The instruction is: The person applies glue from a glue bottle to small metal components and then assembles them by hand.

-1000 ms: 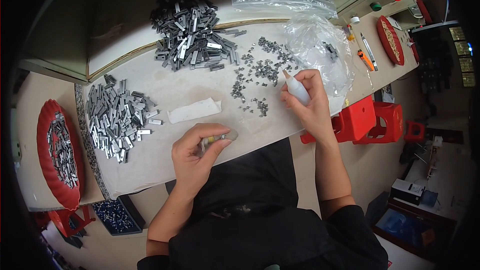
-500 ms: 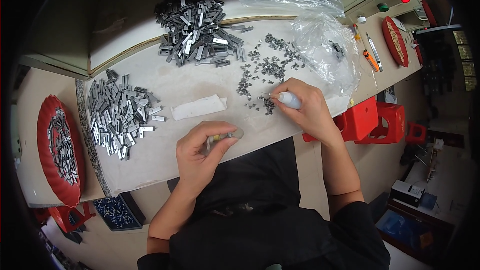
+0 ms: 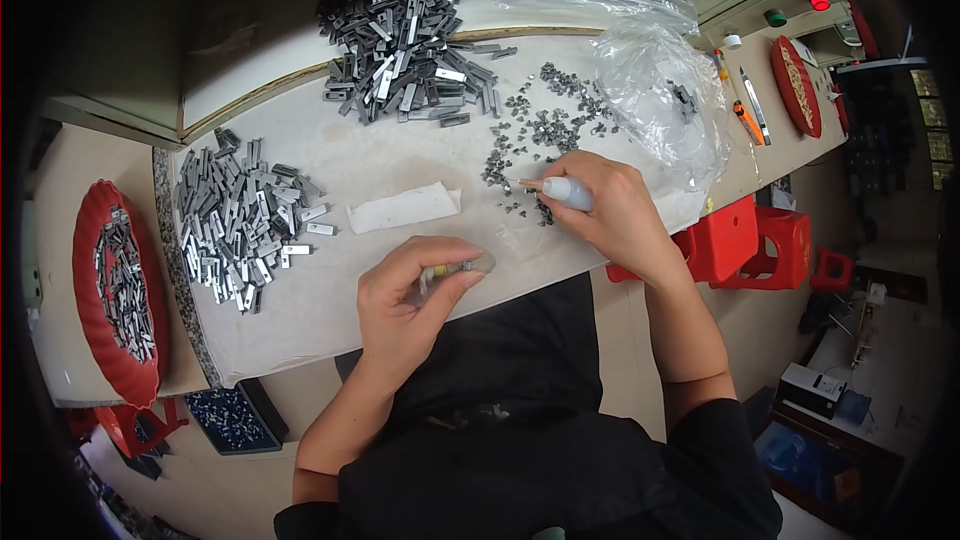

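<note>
In my right hand [image 3: 612, 202] is a small white squeeze bottle [image 3: 568, 192] with a thin needle tip, gripped between thumb and fingers. Its tip points left, over the scattered small dark metal pieces [image 3: 545, 130]. Near the table's front edge, my left hand [image 3: 408, 292] pinches a small greyish part [image 3: 470, 266] between thumb and fingertips. Something yellow shows inside that grip, but the fingers hide most of it. Beyond the left hand lies a folded white cloth or paper strip [image 3: 405, 208].
Metal clip-like parts form a pile at the left [image 3: 245, 225] and another at the back [image 3: 410, 60]. A clear plastic bag [image 3: 665, 105] and an orange cutter [image 3: 747, 123] lie to the right. Red trays stand at far left [image 3: 88, 285] and far right [image 3: 808, 90]; red stools [image 3: 725, 240] are below.
My right hand has shifted the bottle slightly left, with its needle tip closer to the left side of the small pieces. My left hand keeps its pinch almost unchanged.
</note>
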Available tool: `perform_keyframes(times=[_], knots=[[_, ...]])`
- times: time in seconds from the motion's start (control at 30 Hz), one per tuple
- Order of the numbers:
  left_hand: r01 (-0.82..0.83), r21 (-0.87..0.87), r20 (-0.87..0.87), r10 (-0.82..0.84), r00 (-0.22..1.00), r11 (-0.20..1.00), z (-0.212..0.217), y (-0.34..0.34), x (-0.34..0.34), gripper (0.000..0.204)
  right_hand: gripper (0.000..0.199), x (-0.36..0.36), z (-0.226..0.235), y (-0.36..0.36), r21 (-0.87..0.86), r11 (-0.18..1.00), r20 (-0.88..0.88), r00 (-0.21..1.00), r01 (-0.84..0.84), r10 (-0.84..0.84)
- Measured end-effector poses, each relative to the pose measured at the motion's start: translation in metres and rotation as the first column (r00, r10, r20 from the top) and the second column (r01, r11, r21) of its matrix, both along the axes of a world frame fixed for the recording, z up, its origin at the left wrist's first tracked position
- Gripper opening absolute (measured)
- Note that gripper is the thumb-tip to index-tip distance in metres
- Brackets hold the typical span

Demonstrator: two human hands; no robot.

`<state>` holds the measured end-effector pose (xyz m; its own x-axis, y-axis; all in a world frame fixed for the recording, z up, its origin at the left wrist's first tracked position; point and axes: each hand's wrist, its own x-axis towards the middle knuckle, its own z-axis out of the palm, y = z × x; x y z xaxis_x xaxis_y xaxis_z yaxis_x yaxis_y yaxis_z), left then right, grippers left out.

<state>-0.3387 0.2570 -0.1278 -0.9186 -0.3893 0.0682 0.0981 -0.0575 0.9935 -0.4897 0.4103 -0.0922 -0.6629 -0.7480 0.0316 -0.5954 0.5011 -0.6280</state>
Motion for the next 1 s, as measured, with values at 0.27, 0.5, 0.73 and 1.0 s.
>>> perform_keyframes(times=[0.27,0.5,0.73,1.0], knots=[[-0.007,-0.017,0.001,0.007,1.000,1.000,-0.001,-0.001,0.000,0.016,0.015,0.001,0.000,0.002,0.018,1.000,-0.026,1.000,-0.005,0.006],[-0.003,-0.034,-0.014,0.003,1.000,0.999,0.000,0.000,-0.001,0.016,0.014,0.001,-0.002,0.007,-0.010,1.000,-0.040,0.999,0.008,-0.009],[-0.002,-0.076,-0.013,0.001,1.000,0.997,0.001,-0.001,-0.002,0.016,0.016,0.027,0.003,0.001,-0.369,0.928,0.189,0.982,0.049,0.023],[-0.005,-0.058,-0.060,0.001,0.998,0.998,0.002,-0.001,-0.003,0.019,0.017,0.055,-0.008,-0.022,-0.535,0.843,0.077,0.991,-0.053,0.111]])
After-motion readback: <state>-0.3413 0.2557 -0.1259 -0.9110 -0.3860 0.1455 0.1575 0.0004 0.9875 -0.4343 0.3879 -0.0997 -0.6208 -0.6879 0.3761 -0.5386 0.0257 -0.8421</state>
